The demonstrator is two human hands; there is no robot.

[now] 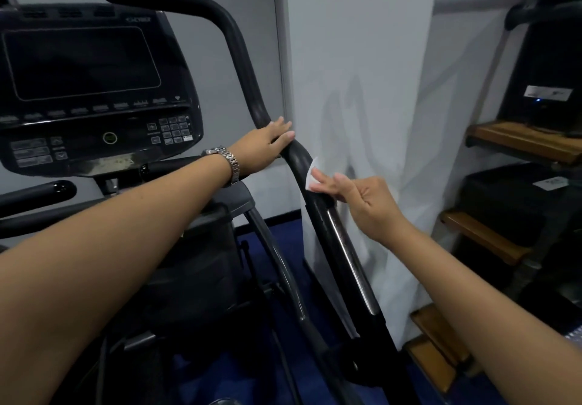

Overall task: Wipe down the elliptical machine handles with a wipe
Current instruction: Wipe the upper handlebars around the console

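The elliptical's right moving handle [242, 67] is a long black bar that rises from the lower right, bends at mid-frame and curves up to the top left. My left hand [267, 146], with a metal watch on the wrist, rests on the bend of this handle, fingers laid over it. My right hand [356, 200] pinches a small white wipe [311, 178] between thumb and fingers, and the wipe touches the handle just below the bend. A shorter fixed black handle [41, 192] pokes out at the left, under the console.
The black console [94, 89] with its dark screen and keypad fills the upper left. A white pillar [362, 74] stands close behind the handle. Wooden steps [522, 140] and dark equipment rise at the right. Blue carpet [277, 222] covers the floor below.
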